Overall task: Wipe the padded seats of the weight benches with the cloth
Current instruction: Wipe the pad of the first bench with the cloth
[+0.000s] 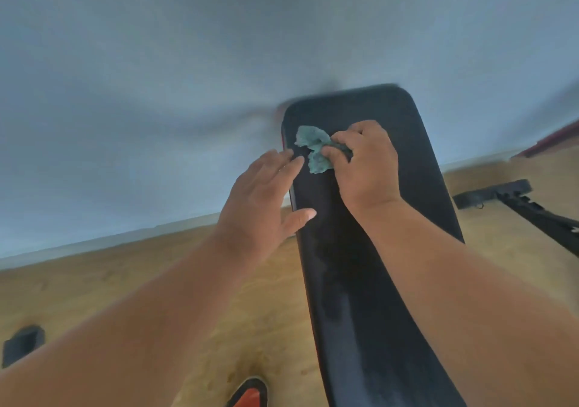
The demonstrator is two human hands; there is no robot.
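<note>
My right hand (365,159) bunches the cloth (315,149) near the far end of the padded seat (376,281), whose length runs back toward me, my left hand (260,196) splayed, empty, at its left edge

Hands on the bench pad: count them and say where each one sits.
2. The right hand presses the green cloth onto the far end of the black pad. The left hand lies open at the pad's left edge, beside the cloth.
</note>
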